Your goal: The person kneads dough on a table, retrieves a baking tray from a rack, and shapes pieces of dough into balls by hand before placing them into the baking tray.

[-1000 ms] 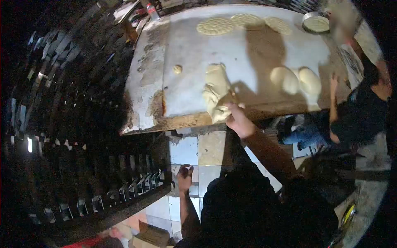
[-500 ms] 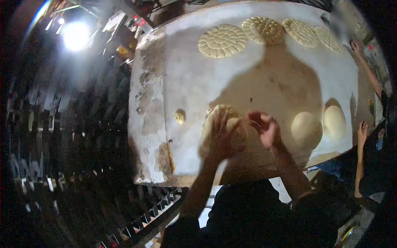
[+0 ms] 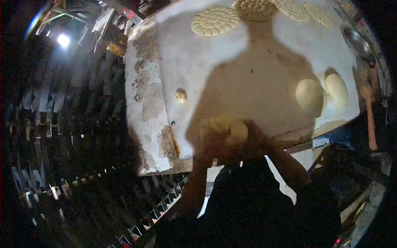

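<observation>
A lump of dough (image 3: 225,126) lies near the table's front edge, in the dark shadow of my body. My left hand (image 3: 211,142) is on its left and near side, and my right hand (image 3: 252,134) is at its right side. Shadow and blur hide the fingers of both hands. To the left on the pale table (image 3: 186,62) sits a small piece of dough (image 3: 180,96). Two smooth dough ovals, one (image 3: 308,96) half in shadow and the other (image 3: 336,91) lit, rest side by side at the right.
Flat scored dough rounds (image 3: 215,20) lie along the far side. A metal bowl (image 3: 356,40) is at the right edge, near another person's arm (image 3: 369,115). A bottle (image 3: 132,15) stands at the far left corner. Dark racks (image 3: 165,204) fill the left side.
My left hand has come up from below the table to the dough. The lump, first stretched long and held at its near end by my right hand, is now compact between both hands.
</observation>
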`<state>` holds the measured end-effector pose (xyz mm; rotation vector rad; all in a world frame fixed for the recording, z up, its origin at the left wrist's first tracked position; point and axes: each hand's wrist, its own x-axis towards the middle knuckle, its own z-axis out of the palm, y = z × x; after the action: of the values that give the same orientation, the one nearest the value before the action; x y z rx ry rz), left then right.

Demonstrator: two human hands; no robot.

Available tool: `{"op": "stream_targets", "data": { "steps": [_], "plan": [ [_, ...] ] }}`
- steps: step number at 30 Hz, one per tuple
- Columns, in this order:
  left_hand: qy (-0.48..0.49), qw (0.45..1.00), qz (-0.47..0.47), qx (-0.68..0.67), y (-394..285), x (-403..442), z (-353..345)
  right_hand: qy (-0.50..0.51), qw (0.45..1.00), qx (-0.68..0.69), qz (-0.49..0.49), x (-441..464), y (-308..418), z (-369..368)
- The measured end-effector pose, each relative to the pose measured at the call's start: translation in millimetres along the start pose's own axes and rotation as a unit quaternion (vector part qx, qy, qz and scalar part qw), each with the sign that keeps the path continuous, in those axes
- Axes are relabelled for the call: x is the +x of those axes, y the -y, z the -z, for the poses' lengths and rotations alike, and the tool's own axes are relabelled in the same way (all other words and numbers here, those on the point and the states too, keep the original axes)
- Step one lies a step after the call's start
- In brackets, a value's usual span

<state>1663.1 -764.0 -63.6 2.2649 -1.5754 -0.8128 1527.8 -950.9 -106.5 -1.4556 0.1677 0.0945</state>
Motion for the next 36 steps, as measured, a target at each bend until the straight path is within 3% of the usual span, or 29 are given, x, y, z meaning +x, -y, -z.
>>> {"op": "stream_targets", "data": {
  "steps": [3,5,7,8,9,11,13,14,15,17,18,21,22,23,24,25,27,28,30,32,34,36],
  "plan": [
    [-0.039,0.997,-0.063,-0.034,-38.2,-77.7,-21.6,0.073,0.994,-0.073,-0.031,-56.5,25.5,-51.9],
    [-0.145,0.981,-0.128,-0.004,-66.3,-78.0,16.3,0.061,0.988,-0.137,-0.025,-59.4,43.7,-62.3],
    [-0.168,0.964,-0.115,-0.169,-74.7,-83.0,41.7,0.002,0.98,-0.198,0.027,-48.5,92.3,-59.9],
    [-0.119,0.931,-0.06,-0.341,-67.9,-89.1,56.9,-0.041,0.969,-0.23,0.078,-47.1,123.2,-60.7],
    [-0.108,0.95,-0.033,-0.29,-104.1,-98.2,114.2,-0.082,0.949,-0.27,0.139,-49.7,152.6,-62.0],
    [-0.243,0.957,-0.146,-0.061,-115.7,-105.2,132.4,-0.14,0.885,-0.353,0.271,-61.1,191.6,-68.5],
    [-0.393,0.871,-0.276,0.101,-84.6,-88.0,93.3,-0.167,0.809,-0.446,0.346,-65.1,178.4,-66.7],
    [-0.331,0.908,-0.254,0.026,-76.7,-78.0,68.5,-0.16,0.796,-0.499,0.303,-68.2,144.9,-60.6],
    [-0.275,0.934,-0.221,-0.049,-68.7,-68.0,43.8,-0.119,0.83,-0.509,0.194,-68.3,118.1,-60.1],
    [-0.195,0.966,-0.165,0.035,-17.4,-62.7,-64.8,-0.027,0.863,-0.504,-0.031,-72.2,66.7,-62.7],
    [-0.179,0.978,-0.101,-0.043,-13.3,-62.4,-66.6,0.001,0.857,-0.515,-0.023,-86.0,34.0,-64.8],
    [-0.122,0.955,0.095,-0.253,13.6,-60.1,-41.2,0.12,0.938,-0.324,-0.028,-74.9,60.0,-30.4],
    [-0.096,0.929,0.163,-0.317,17.0,-62.6,-33.6,0.099,0.956,-0.278,-0.004,-63.1,82.5,-9.9],
    [-0.102,0.943,0.19,-0.252,21.8,-38.7,-17.5,0.075,0.968,-0.236,0.026,-43.5,94.5,14.6],
    [-0.105,0.952,0.219,-0.186,26.5,-14.9,-1.5,0.008,0.983,-0.184,0.016,-14.8,91.2,33.7],
    [-0.126,0.97,0.206,0.008,34.2,32.5,24.6,-0.079,0.984,-0.161,-0.004,6.6,82.2,40.0],
    [-0.24,0.922,0.302,0.02,20.0,72.8,64.6,-0.277,0.951,-0.128,-0.045,43.5,63.1,46.9],
    [-0.266,0.935,0.226,0.056,28.0,89.7,74.6,-0.386,0.912,-0.123,-0.068,58.0,49.0,50.8],
    [-0.314,0.939,0.065,0.123,49.8,121.3,98.0,-0.434,0.9,-0.022,-0.03,45.6,26.1,42.9],
    [-0.223,0.97,-0.054,-0.081,12.4,134.9,91.3,-0.397,0.914,0.081,0.015,21.0,16.8,11.6],
    [-0.136,0.977,-0.086,-0.138,-21.9,142.4,89.6,-0.355,0.93,0.088,0.041,12.2,16.8,-11.9],
    [-0.047,0.997,-0.038,-0.044,-36.7,139.8,90.8,-0.292,0.953,0.073,0.03,24.9,11.9,4.5]
  ]
}}
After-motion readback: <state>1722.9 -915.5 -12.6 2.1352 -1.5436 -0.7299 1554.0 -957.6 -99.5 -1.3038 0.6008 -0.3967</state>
